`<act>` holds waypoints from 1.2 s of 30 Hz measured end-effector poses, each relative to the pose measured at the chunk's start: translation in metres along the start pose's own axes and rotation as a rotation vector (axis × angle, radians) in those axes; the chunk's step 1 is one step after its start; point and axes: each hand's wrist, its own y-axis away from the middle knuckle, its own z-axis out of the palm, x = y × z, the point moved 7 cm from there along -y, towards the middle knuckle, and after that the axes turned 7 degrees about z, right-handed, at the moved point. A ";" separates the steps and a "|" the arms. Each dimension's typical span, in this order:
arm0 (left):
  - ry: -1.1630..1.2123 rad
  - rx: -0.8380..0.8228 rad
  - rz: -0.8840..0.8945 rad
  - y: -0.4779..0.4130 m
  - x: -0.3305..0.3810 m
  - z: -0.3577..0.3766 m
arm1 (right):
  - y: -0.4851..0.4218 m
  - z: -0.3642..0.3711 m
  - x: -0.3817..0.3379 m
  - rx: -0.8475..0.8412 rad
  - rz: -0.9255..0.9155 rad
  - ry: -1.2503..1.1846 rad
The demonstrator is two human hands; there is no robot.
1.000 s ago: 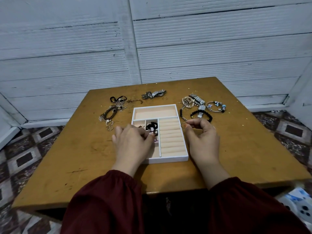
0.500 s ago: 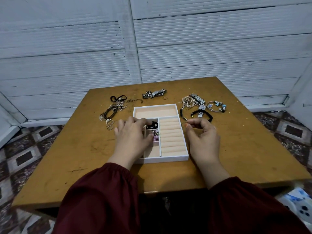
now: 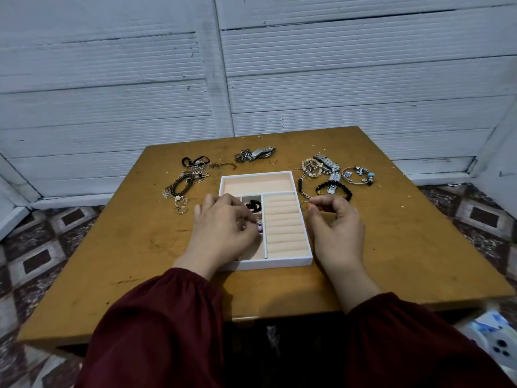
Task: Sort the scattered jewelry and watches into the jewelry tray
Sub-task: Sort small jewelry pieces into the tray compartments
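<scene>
A person in dark red sleeves worked at a wooden table (image 3: 391, 247), sorting jewelry into a white jewelry tray (image 3: 279, 263) that lay at the near centre. The right hand (image 3: 335, 231) pinched a thin ring (image 3: 304, 206) between thumb and forefinger, just beside the tray's right rim and level with the far end of the ring rolls (image 3: 284, 222). The left hand (image 3: 223, 231) was curled over the small compartments on the tray's left side. Its fingertips were close to a purple bead piece (image 3: 260, 227), but whether they held anything could not be told. A black piece (image 3: 253, 206) sat in the compartment just beyond, and the long far compartment (image 3: 257, 184) held nothing.

Most of the pieces lay outside the tray: a tangle of bracelets (image 3: 186, 182) at far left, a metal watch (image 3: 258, 154) at far centre, and a cluster at far right that included a charm bangle (image 3: 359, 175).

The step in hand appeared to be seating the ring. To do it well, the right hand would carry the ring left over the rim and turn it edge-on. It would then press it into a groove between two rolls, letting go only once it was wedged. So light a ring could bounce or roll away if dropped, and steadying the tray with the left hand would likely help.
</scene>
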 end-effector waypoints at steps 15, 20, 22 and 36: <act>0.028 -0.016 -0.036 -0.003 0.002 -0.002 | 0.000 0.000 0.002 -0.006 -0.002 0.006; 0.128 -0.018 -0.038 -0.002 -0.002 0.002 | 0.001 0.000 -0.001 -0.004 -0.002 0.014; 0.170 0.003 -0.024 0.000 -0.002 0.001 | 0.001 0.000 -0.001 0.000 -0.003 0.022; 0.065 0.072 -0.156 0.020 -0.067 0.001 | 0.004 0.005 -0.021 -0.044 -0.071 0.111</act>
